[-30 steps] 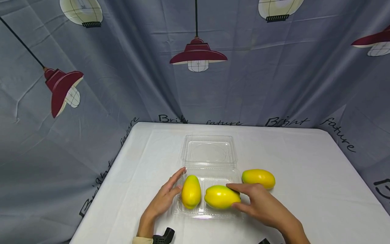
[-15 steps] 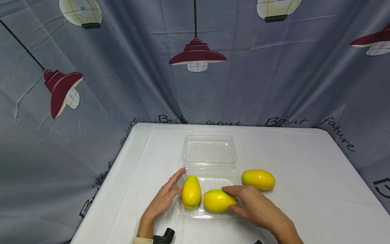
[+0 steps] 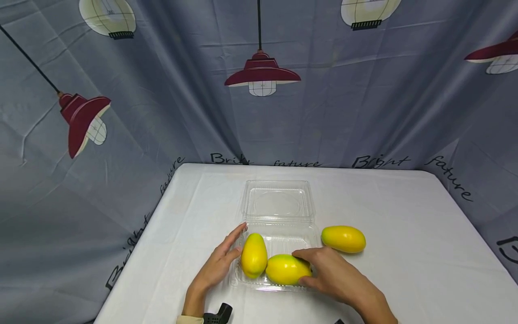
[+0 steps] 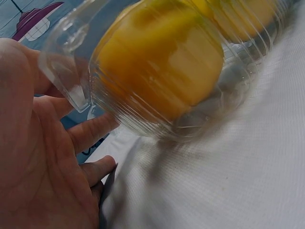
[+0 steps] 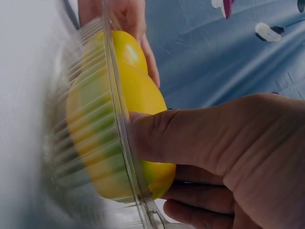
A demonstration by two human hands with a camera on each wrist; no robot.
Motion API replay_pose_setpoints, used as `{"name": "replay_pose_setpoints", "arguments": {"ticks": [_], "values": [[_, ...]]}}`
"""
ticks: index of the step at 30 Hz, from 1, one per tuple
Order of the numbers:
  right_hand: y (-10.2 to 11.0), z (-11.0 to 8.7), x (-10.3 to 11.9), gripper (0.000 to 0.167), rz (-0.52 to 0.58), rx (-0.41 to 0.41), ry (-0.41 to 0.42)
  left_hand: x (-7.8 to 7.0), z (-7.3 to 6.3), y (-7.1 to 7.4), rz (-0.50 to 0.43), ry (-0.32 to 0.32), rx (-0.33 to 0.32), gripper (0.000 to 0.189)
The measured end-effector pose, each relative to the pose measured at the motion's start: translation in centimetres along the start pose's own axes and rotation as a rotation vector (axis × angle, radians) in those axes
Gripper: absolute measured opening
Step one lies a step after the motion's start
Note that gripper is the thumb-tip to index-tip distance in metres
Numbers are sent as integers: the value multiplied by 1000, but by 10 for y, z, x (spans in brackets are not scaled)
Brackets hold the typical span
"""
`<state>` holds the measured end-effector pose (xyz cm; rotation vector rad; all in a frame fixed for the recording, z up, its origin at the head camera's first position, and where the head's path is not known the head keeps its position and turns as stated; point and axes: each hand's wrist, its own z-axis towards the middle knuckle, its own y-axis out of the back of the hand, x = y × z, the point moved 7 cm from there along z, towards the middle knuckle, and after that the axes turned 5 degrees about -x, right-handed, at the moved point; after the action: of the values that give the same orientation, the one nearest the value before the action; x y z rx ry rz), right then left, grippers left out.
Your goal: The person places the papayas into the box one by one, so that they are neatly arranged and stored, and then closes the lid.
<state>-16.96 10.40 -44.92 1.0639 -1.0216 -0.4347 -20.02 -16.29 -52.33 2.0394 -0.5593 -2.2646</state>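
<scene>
Right hand [image 3: 333,272]: curled at the right end of the crosswise fruit [image 3: 285,269], which is grasped between thumb and fingers.
Crosswise fruit: held within the clear base [image 3: 285,234], toward its near edge.
Left hand [image 3: 218,261]: fingers extended, nothing grasped; held beside the base's left edge, contact not confirmed.
Lengthwise fruit [image 3: 253,255]: placed inside the base along its left edge, ungripped.
Loose fruit [image 3: 344,239]: laid on the worktop [image 3: 404,216], just outside the base's right edge, untouched.
Lid [image 3: 278,200]: opened out flat beyond the base's far edge, toward the worktop's far edge.
Progress, as judged: past midway; two fruits put inside, one of them unreleased; one fruit left outside, lid unclosed.
Obscured: worktop's near edge cut off; base's near right corner covered in the head view; contact between the two contained fruits not determinable.
</scene>
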Motion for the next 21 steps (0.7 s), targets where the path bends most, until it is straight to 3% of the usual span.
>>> {"name": "replay_pose_setpoints", "arguments": {"ticks": [11,21], "values": [[7,-5,-4,59,19,-4,-10,2,-1,-1,-2,3,9,64],[32,-12,-22,58,55,-74,-44,1,-1,0,2,-4,15,64]]}}
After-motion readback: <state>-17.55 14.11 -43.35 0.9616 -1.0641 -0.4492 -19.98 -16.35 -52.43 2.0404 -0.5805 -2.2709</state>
